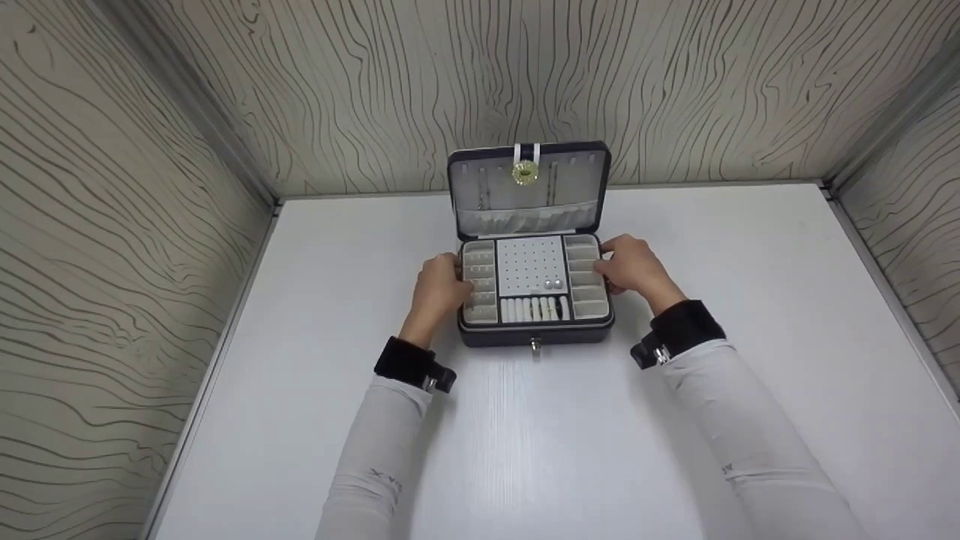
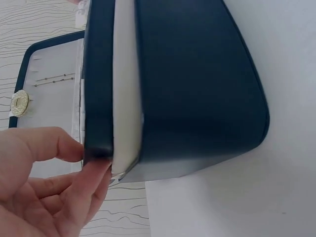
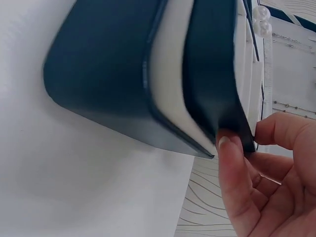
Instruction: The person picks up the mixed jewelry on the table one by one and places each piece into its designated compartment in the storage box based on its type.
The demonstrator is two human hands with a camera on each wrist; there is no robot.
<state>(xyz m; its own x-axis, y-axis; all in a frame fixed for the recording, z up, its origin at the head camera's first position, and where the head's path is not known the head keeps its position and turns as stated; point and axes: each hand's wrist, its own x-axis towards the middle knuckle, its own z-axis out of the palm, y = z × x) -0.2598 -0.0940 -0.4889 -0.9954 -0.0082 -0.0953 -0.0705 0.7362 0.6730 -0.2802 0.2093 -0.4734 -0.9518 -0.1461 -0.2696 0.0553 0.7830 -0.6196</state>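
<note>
A dark blue jewelry box (image 1: 499,337) stands on the table with its lid (image 1: 495,199) raised. Its upper tray (image 2: 98,74) has a blue rim, with a pale band showing between it and the box body below. My left hand (image 1: 437,286) pinches the tray's left edge between thumb and fingers. On the opposite edge, my right hand (image 1: 636,266) grips the tray the same way, seen closely in the right wrist view. Pearl earrings (image 1: 553,284) sit on the perforated panel, and several rings (image 1: 547,309) stand in the ring rolls. Side compartments flank the panel.
Necklaces (image 1: 551,184) hang inside the lid, and a round gold clasp (image 1: 525,173) is on its strap. A metal lock piece (image 1: 535,345) is at the front. The white table (image 1: 750,300) is bordered by patterned panels (image 1: 375,97).
</note>
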